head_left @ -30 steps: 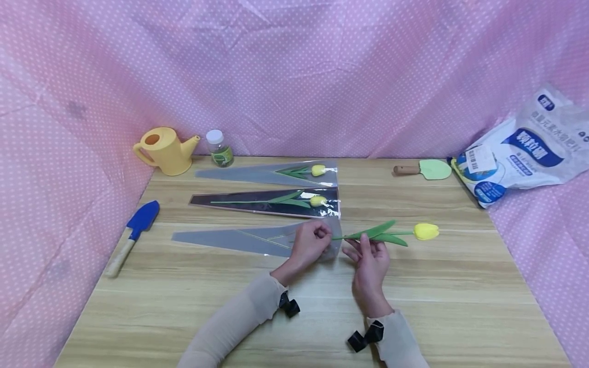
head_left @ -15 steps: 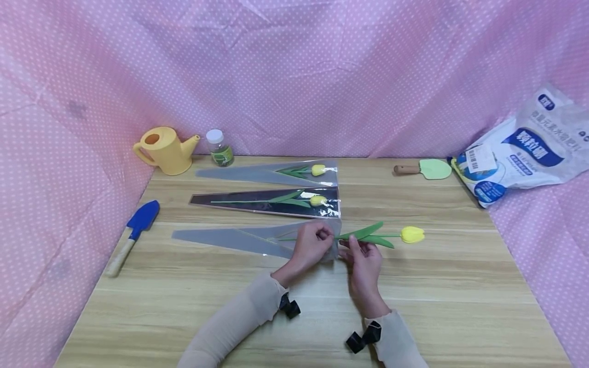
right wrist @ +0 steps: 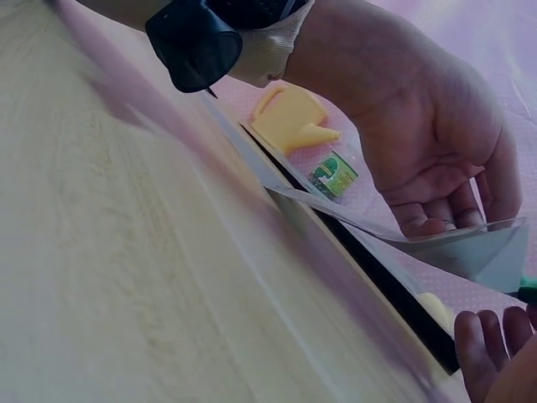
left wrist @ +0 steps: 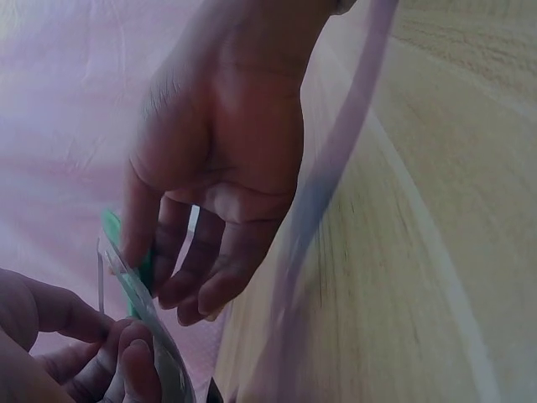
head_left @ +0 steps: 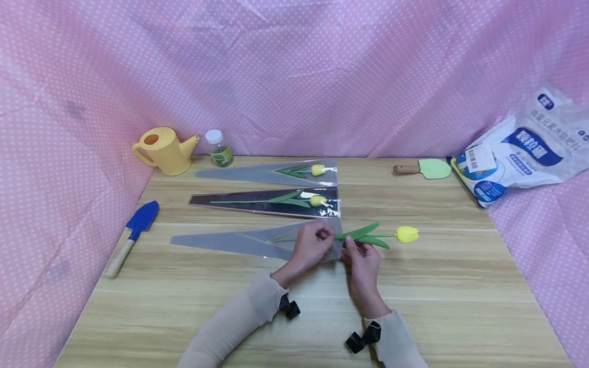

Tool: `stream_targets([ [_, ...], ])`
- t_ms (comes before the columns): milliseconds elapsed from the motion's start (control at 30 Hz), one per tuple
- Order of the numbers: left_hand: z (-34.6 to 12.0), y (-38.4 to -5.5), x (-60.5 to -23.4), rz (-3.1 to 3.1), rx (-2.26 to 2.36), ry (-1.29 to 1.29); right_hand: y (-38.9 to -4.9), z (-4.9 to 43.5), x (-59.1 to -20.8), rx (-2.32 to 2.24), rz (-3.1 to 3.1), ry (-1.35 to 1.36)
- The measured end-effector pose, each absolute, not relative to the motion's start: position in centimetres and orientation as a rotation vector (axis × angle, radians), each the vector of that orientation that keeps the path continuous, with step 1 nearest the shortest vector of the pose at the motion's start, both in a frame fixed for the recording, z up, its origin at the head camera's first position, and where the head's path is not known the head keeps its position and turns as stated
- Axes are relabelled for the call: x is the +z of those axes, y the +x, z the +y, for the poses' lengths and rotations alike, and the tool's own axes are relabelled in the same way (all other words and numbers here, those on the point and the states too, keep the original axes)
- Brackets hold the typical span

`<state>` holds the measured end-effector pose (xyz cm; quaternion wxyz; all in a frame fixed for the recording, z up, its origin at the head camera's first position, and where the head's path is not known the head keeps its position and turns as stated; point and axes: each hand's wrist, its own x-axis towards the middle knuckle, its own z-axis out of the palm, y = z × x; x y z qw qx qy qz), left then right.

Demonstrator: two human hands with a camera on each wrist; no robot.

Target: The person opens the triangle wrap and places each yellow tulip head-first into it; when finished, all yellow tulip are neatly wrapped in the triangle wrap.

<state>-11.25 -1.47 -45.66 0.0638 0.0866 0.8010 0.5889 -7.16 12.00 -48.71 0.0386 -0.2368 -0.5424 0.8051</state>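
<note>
A yellow tulip with green leaves lies sideways, its head to the right and its stem running left inside a clear-grey flower sleeve. My right hand pinches the tulip by its leaves, just outside the sleeve's wide mouth. At that mouth my left hand pinches the film, which lifts off the table in the right wrist view. The thin stem shows through the sleeve to the left of my left hand. Green leaf shows between the right fingers and the film in the left wrist view.
Behind lie a black-backed sleeve and a grey sleeve, each with a yellow tulip. A yellow watering can, a small jar, a blue trowel, a green trowel and a white bag stand around the edges.
My right hand has moved a little left with the tulip, so its stem reaches further into the sleeve. The left hand stays nearly still at the mouth.
</note>
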Motion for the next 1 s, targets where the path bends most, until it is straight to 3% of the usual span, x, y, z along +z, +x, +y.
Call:
stream_targets([
  [1000,-1.4,-11.2,-45.7,2.493,1.741,0.308,-6.9,12.3,-48.2,2.467,-1.474,-0.733],
])
